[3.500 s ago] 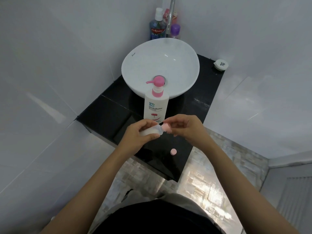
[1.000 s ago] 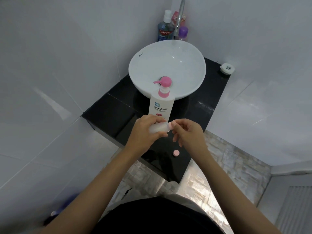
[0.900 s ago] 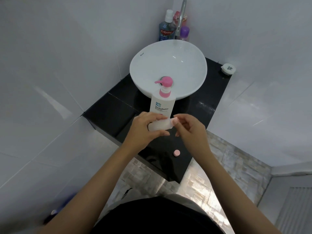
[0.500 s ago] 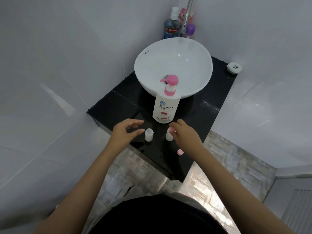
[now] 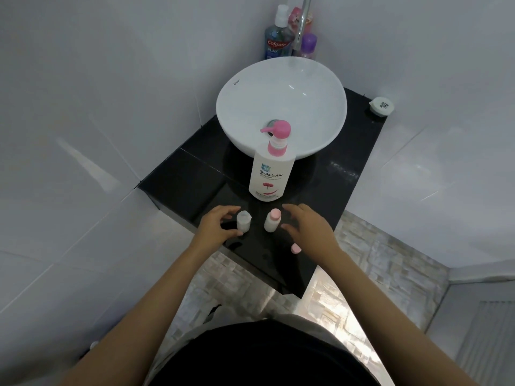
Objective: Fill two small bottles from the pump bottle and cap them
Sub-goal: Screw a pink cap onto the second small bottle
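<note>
with both bottles upright on the bench (image 5: 328, 196) for capping, our left hand (image 5: 216, 225) and right hand (image 5: 306, 225) hover open, the uncapped bottle (image 5: 243, 220) just inside our left, the capped bottle (image 5: 272, 220) just inside our right.

I see the pump bottle (image 5: 269, 176) upright on the black worktop (image 5: 189, 179), white with a pink pump head, its spout pointing left, just in front of the basin. Nearer me stand two small translucent bottles side by side, apart: the left bottle (image 5: 243, 221) uncapped, the right bottle (image 5: 271, 220) wearing a pink cap. A loose pink cap (image 5: 295, 248) lies flat further right and nearer.
</note>
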Tool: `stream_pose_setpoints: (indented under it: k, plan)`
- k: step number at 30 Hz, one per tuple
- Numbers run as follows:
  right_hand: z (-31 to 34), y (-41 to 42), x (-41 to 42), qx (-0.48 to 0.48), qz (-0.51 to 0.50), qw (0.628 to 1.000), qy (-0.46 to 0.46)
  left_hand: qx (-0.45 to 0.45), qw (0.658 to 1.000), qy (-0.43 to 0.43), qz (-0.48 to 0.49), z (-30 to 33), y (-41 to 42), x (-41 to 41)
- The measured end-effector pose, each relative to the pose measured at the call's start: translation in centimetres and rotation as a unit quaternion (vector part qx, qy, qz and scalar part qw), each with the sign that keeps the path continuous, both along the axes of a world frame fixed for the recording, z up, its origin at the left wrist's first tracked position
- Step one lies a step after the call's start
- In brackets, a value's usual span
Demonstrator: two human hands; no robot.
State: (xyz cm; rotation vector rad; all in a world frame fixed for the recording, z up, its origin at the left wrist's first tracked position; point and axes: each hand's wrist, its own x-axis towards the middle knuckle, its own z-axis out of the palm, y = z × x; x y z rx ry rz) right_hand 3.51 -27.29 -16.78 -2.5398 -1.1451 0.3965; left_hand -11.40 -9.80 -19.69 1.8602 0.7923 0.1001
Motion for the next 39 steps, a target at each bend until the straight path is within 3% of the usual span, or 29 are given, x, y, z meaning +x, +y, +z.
stream_pose_setpoints:
  k: [11,23,28,30,32,36,39]
  plan:
    - [-1.4,-3.7,-0.1,-0.011,-0.061,0.998,0.017,0.013,1.0,0.002,0.004,-1.5,-0.3,1.2]
    - [-4.4,-3.1,-0.4,-0.144,-0.025,0.988,0.043,-0.035,0.994,-0.093,0.041,1.9,-0.6,1.2]
    - [-4.5,-2.5,-0.5,-0.148,-0.046,0.984,0.083,-0.055,0.991,-0.115,0.041,3.4,-1.2,0.8]
    - [-3.3,-2.1,-0.2,-0.101,-0.086,0.984,0.117,-0.058,0.989,-0.13,0.035,4.0,-1.4,0.6]
    - [-1.0,-1.8,0.2,0.014,-0.129,0.979,0.154,-0.056,0.988,-0.143,0.023,4.7,-1.7,0.4]
    - [6.1,-1.2,0.9,0.269,-0.12,0.911,0.289,-0.053,0.988,-0.142,-0.01,6.0,-2.2,0.5]
    - [9.3,-0.8,1.0,0.29,-0.058,0.915,0.275,-0.06,0.987,-0.147,-0.034,6.8,-2.6,0.7]
